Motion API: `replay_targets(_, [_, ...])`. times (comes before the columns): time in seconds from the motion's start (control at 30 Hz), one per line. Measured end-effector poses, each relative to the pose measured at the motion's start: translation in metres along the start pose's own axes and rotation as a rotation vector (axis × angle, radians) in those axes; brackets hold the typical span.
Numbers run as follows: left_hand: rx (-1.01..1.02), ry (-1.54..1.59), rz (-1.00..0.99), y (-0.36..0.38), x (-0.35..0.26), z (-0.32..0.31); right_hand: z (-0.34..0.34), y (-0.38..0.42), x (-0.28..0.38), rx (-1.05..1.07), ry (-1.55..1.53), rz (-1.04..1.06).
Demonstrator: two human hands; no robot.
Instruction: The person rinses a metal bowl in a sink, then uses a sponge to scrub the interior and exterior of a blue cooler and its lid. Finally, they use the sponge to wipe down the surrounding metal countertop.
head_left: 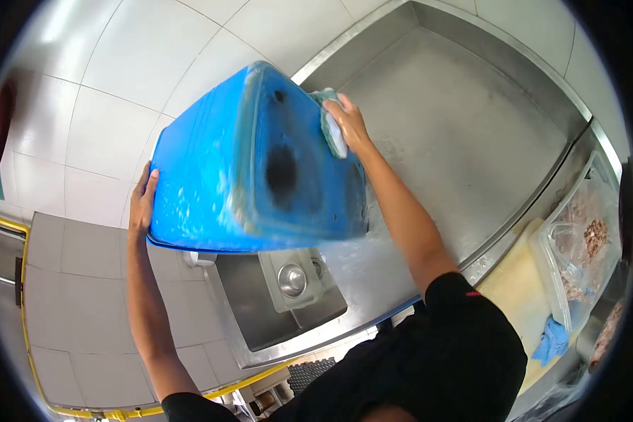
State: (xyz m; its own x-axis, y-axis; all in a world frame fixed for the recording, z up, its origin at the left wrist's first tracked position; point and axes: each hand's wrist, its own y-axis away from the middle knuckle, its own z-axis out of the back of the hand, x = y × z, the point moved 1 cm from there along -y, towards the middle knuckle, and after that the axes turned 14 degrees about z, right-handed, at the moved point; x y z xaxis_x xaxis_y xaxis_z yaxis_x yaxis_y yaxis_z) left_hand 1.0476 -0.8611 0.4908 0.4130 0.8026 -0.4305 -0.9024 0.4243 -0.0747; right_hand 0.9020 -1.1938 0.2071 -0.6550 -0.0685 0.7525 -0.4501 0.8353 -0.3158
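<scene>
Big blue rectangular plastic bin [211,148] w/ dark blotches on its base is tipped sideways just beyond the small stainless-steel sink [246,316], partly hiding it from view. L hand [143,204], beyond sink & to its left, grips the bin's rim, thumb on the outer wall, other fingers partly hidden. R hand [349,123], beyond sink & to its right, is partly curled round a green-and-white pad [336,139] (cloth or sponge, can't tell), holding it against the base nr its edge. In sink: translucent plastic tub [269,276]. Right of sink: wide raised-edge steel worktop [464,133], then yellowish board [510,292].
</scene>
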Motion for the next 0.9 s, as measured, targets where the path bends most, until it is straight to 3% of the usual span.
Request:
replay_targets(0.1, [0.031, -0.008, -0.065, -0.005, -0.019, -0.002, 0.023, 0.043, 0.041, -0.033, 0.041, 0.042])
replay_targets(0.17, [0.099, -0.002, -0.237, -0.019, -0.027, -0.006, 0.046, 0.06, 0.042, -0.138, -0.104, -0.07])
replay_targets(0.23, [0.144, -0.001, -0.237, -0.026, -0.039, -0.013, 0.077, 0.057, 0.013, -0.153, -0.147, -0.135])
replay_targets(0.3, [0.142, -0.036, -0.257, -0.04, -0.046, -0.014, 0.102, 0.051, -0.012, -0.061, -0.188, -0.511])
replay_targets(0.33, [0.166, -0.026, -0.278, -0.052, -0.046, -0.017, 0.111, 0.044, -0.026, -0.009, -0.21, -0.603])
replay_targets(0.37, [0.165, -0.031, -0.294, -0.058, -0.051, -0.02, 0.11, 0.034, -0.024, -0.015, -0.216, -0.589])
replay_targets(0.43, [0.186, -0.042, -0.327, -0.07, -0.063, -0.026, 0.086, 0.005, -0.005, 0.277, -0.06, -0.525])
replay_targets(0.57, [0.233, -0.07, -0.336, -0.079, -0.069, -0.029, -0.015, -0.063, 0.079, 0.645, -0.036, -0.132])
replay_targets(0.6, [0.248, -0.077, -0.338, -0.081, -0.069, -0.029, -0.039, -0.085, 0.079, 0.648, 0.116, 0.136])
replay_targets(0.77, [0.278, -0.02, -0.325, -0.081, -0.072, -0.031, -0.14, -0.136, 0.109, 0.9, -0.062, 0.292])
replay_targets(0.87, [0.309, 0.039, -0.281, -0.083, -0.069, -0.031, -0.117, -0.126, 0.086, 0.801, -0.15, -0.004])
replay_targets(0.9, [0.317, 0.06, -0.267, -0.084, -0.066, -0.031, -0.105, -0.144, 0.025, 0.953, -0.106, 0.072])
